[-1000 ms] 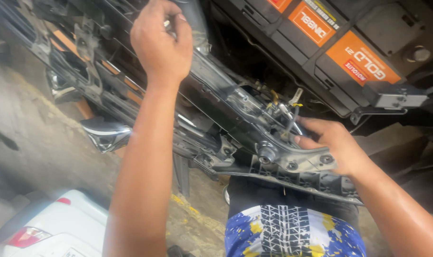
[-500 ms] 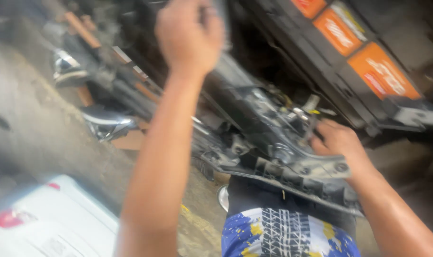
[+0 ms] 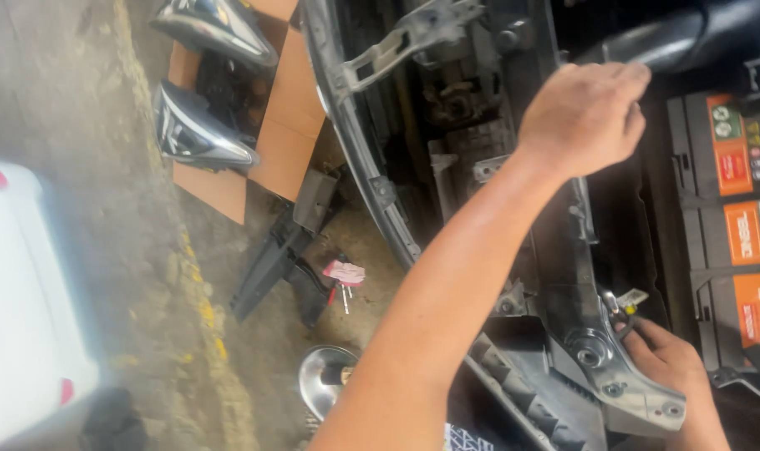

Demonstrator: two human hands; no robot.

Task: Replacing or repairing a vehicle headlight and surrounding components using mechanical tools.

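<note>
Head view: left hand [image 3: 584, 117] closed, contents unclear; right hand [image 3: 676, 367] pinches stiff, heavy-looking metal bracket [image 3: 597, 351] at its lower edge.

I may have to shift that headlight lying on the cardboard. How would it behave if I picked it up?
The headlight looks rigid, likely light for its bulk. Its glossy curved lens seems slippery and scratch-prone. Resting loosely on the cardboard, its rounded shape might rock or slide if nudged.
</note>
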